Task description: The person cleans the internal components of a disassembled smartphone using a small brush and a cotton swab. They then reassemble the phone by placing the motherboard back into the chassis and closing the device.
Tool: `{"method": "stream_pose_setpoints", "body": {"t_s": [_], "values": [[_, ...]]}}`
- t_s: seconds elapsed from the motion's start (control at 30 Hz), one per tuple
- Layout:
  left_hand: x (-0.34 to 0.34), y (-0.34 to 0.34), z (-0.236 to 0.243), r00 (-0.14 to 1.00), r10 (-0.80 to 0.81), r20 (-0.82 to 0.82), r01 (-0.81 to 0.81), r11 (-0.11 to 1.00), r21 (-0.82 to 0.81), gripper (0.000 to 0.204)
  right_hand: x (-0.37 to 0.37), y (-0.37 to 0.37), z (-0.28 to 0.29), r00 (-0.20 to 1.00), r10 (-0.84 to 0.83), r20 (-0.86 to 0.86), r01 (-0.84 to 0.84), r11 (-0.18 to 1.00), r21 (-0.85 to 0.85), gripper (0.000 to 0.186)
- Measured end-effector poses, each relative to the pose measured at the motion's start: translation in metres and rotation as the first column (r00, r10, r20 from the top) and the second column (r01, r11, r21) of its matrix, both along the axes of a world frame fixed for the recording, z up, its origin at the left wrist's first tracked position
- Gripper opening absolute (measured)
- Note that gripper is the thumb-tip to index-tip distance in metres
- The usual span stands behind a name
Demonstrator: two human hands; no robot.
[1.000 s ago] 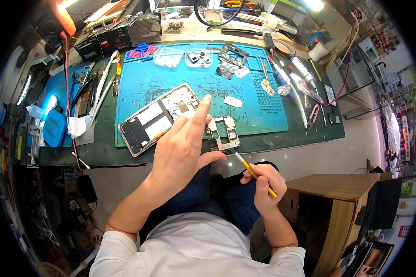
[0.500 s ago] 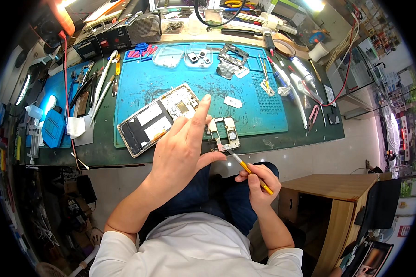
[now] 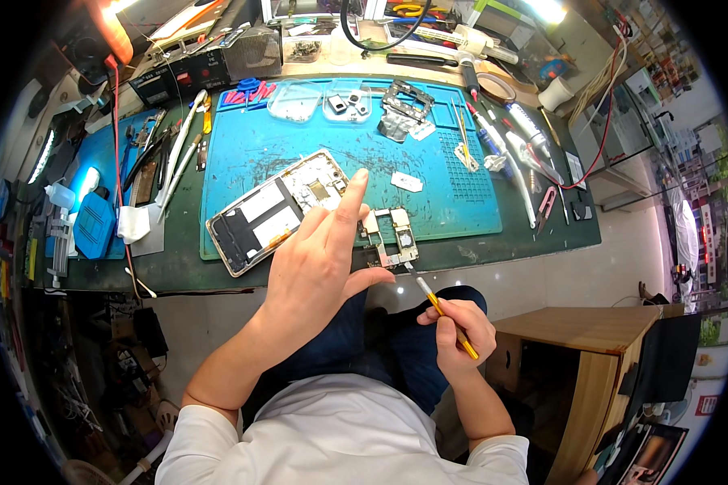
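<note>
A small phone circuit board with shiny metal shields lies at the front edge of the bench. My left hand grips its left side, fingertips at the far part and the thumb along the near edge; the index finger points straight up the mat. Some of this hand's fingers are hidden. In my right hand is a slim pen-like tool with a gold handle and a silver front end, pinched between thumb and fingers. Its tip reaches the board's near right corner; whether it touches is too small to tell. An opened phone housing lies tilted left of the board.
Beyond the board, a white metal plate rests on the blue mat. Clear plastic boxes, a black phone frame and tweezers lie farther back. Tubes and pens crowd the right; more tools lie left.
The tool's tip has shifted slightly right along the board's near edge, and my right hand has moved a little right and toward me. My left hand stays almost still.
</note>
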State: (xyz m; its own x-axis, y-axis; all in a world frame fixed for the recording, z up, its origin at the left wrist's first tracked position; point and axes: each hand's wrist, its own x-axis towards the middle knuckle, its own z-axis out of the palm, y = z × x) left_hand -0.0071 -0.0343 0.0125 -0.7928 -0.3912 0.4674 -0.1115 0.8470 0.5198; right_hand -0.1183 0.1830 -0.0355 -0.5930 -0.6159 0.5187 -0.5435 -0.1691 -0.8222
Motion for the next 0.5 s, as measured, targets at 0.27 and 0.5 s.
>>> {"method": "stream_pose_setpoints", "body": {"t_s": [0.27,0.5], "values": [[0.0,0.0,-0.001,1.0,0.001,-0.008,-0.001,1.0,0.001,0.119,-0.002,-0.002,-0.001,0.998,0.005,-0.06,-0.004,1.0,0.013,0.025],[0.0,0.013,-0.002,0.993,0.113,0.032,-0.113,0.994,-0.012,0.122,-0.002,-0.009,0.01,0.907,-0.056,-0.417,0.074,0.997,0.027,0.032]]}}
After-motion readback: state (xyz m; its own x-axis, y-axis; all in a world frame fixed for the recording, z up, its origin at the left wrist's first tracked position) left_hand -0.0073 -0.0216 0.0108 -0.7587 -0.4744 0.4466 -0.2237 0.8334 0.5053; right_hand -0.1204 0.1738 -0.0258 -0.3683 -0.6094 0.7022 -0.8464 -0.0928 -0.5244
